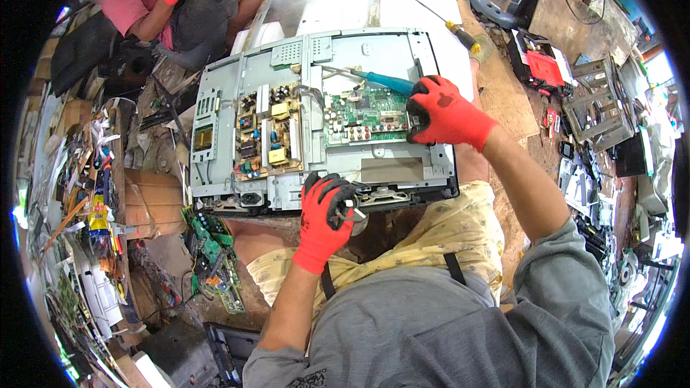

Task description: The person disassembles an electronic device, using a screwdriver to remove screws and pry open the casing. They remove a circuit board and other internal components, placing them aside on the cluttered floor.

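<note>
Our right grip clamps the screwdriver over the panel, our left grip closes on a wire at its near edge, and dark lettering marks our shirt.

left hand: gloved, fingers curled, at panel near edge | right hand: gloved, gripping, at panel right edge | left forearm upright; right forearm angled inward

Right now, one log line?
left hand: closed on small grey-white piece | right hand: at green board's right edge, by blue-handled screwdriver, grip unclear | tan board: left of green
</note>
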`<state>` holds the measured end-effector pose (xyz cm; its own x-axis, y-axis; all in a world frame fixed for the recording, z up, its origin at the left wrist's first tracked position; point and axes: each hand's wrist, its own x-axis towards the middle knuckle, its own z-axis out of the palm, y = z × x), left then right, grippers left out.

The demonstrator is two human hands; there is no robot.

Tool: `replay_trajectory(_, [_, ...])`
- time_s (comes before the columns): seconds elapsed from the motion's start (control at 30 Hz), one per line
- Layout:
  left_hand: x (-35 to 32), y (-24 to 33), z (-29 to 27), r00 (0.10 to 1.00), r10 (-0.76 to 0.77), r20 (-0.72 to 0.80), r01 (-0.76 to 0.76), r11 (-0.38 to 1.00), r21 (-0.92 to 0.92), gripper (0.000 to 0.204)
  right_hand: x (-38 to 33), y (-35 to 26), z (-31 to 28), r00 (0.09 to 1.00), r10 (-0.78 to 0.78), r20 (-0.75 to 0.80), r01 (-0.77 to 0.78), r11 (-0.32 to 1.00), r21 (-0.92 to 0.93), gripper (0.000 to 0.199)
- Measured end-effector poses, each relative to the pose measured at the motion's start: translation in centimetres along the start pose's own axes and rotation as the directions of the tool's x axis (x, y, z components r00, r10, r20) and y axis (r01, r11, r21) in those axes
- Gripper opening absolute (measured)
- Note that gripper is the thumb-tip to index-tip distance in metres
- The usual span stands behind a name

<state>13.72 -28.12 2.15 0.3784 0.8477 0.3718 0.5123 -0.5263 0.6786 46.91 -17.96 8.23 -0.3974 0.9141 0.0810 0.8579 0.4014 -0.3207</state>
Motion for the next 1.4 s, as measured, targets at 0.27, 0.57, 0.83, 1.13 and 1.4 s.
replay_trajectory(0.27, [6.6, -0.5, -3.7, 0.995, -0.098, -0.032, 0.100, 0.992, 0.072, 0.055, -2.5, 0.1, 3.7, 0.981, 0.083, -0.174, -0.049, 0.981, 0.190, 0.059])
replay_trajectory(0.57, [18.1, -0.2, 1.8, 0.824, 0.023, 0.567, -0.380, 0.764, 0.521, 0.124, -6.2, -1.3, 6.5, 0.798, 0.487, -0.355, -0.072, 0.663, 0.745, 0.062])
replay_trajectory(0.83, [21.5, 1.0, 2.4, 0.701, -0.095, 0.707, -0.376, 0.793, 0.479, 0.132, -7.5, -3.6, 9.6, 0.697, 0.490, -0.524, -0.186, 0.829, 0.528, 0.067])
replay_trajectory(1.13, [21.3, 0.3, 2.4, 0.724, -0.050, 0.688, -0.355, 0.828, 0.434, 0.116, -7.2, -4.0, 9.7, 0.687, 0.473, -0.552, -0.221, 0.859, 0.461, 0.059])
replay_trajectory(1.4, [20.2, -0.1, 2.5, 0.762, -0.079, 0.642, -0.257, 0.874, 0.413, 0.113, -0.3, -0.6, 3.6, 0.800, 0.242, -0.549, -0.120, 0.961, 0.249, 0.052])
